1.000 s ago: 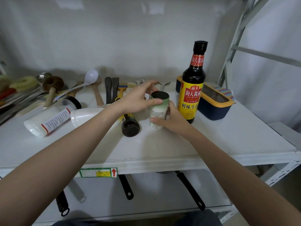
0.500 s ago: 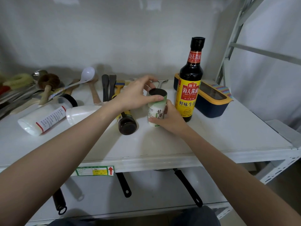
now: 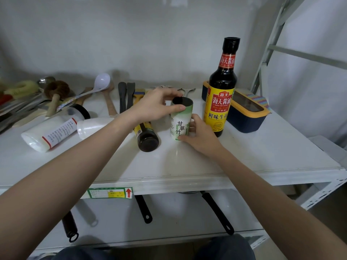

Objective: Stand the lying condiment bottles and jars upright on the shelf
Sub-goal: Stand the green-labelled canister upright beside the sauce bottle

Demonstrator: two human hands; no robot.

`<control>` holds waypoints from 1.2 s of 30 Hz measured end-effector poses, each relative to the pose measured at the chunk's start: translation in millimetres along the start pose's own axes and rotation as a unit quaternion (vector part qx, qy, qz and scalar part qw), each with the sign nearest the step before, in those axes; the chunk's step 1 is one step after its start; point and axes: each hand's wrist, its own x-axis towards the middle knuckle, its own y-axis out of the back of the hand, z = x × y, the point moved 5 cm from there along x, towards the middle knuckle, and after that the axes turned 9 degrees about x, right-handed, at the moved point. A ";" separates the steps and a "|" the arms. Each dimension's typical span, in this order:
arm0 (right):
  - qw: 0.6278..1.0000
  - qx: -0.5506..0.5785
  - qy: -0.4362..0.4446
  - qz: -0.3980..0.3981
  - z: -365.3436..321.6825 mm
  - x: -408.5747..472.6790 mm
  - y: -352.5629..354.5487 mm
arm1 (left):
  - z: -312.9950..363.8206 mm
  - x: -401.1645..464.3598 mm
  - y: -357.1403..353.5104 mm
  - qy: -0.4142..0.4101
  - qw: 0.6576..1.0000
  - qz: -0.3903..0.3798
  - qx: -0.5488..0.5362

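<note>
Head camera looks down on a white shelf (image 3: 262, 156) where both hands hold one green-and-white canister (image 3: 181, 121) standing upright just left of the tall soy sauce bottle (image 3: 221, 91), which is also upright. The left hand (image 3: 157, 106) curls over the canister's dark top rim, thumb on the front and fingers round the back, its grip closed on it. The right hand (image 3: 199, 136) cups the lower right side near the base, likewise gripping it.

Three containers lie on their sides to the left: a dark glass jar (image 3: 147, 137) with a yellow label, partly under the left wrist; a small white bottle (image 3: 92, 125); and a larger white bottle with a black cap (image 3: 54, 128). A navy and yellow box (image 3: 244, 117) sits behind the soy sauce, and utensils (image 3: 56, 94) lie along the back wall.
</note>
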 end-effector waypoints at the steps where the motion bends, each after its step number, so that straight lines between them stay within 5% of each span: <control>1: 1.000 -0.010 0.001 -0.001 -0.2 0.6 -0.3 | -0.2 0.0 -0.2 0.001 1.000 0.002 0.001; 20: 1.000 -0.008 -0.002 0.002 -3.0 -7.6 2.2 | -3.6 -3.7 -4.4 -0.004 0.999 0.014 -0.032; 26: 0.996 -0.042 0.010 0.075 -17.2 -16.2 14.9 | -18.2 -11.7 12.2 -0.010 0.999 0.052 0.005; 36: 0.975 -0.053 0.184 0.113 -88.7 -45.2 3.8 | -40.0 -31.2 38.1 0.012 0.996 0.085 0.005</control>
